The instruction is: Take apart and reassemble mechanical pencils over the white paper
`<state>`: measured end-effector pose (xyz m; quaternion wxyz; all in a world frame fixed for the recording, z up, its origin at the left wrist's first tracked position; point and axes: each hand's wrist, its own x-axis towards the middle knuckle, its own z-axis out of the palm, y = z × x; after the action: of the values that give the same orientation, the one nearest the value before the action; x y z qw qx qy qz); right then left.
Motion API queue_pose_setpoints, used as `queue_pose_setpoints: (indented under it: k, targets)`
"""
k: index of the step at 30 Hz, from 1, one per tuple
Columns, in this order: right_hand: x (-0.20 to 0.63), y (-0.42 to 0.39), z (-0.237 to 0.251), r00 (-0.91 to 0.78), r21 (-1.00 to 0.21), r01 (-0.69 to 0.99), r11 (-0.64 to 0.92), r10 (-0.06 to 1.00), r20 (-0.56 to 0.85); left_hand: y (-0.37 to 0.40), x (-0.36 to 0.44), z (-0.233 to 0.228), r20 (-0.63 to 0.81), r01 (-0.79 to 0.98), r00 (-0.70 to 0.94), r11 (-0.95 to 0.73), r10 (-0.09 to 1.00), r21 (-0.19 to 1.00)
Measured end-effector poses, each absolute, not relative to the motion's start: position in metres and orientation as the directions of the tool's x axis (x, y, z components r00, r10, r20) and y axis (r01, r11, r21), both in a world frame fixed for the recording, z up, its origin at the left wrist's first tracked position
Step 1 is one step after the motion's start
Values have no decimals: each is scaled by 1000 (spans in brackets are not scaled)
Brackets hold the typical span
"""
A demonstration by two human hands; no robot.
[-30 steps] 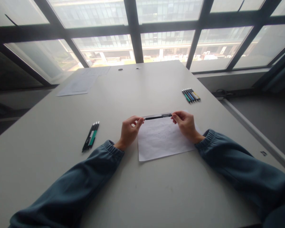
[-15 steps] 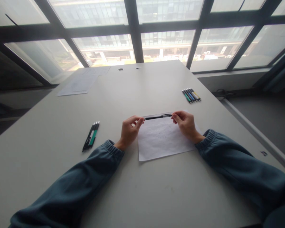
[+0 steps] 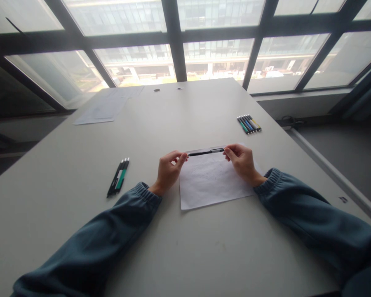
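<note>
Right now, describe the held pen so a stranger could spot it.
On the white table, find the nearer paper. Over its far part, a black pen spans left hand to right hand. Unlike the pens lying in two groups, it alone is held.

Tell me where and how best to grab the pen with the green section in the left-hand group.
I'd probably pinch the green-sectioned pen near mid-length, from above and its right: it is slim and lies flat, and no pen lies along that side, while the white-labelled pen lies close on its left. The left hand is nearest, but pinches one end of the black pen.
</note>
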<state>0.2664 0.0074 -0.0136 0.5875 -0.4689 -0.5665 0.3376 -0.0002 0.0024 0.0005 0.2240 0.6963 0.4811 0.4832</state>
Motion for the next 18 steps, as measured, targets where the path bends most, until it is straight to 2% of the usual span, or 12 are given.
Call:
queue_pose_setpoints:
  k: [18]
  targets:
    - [266, 6, -12, 118, -929, 141, 343, 926, 359, 2, 0, 1, 458, 445, 73, -440, 886, 780]
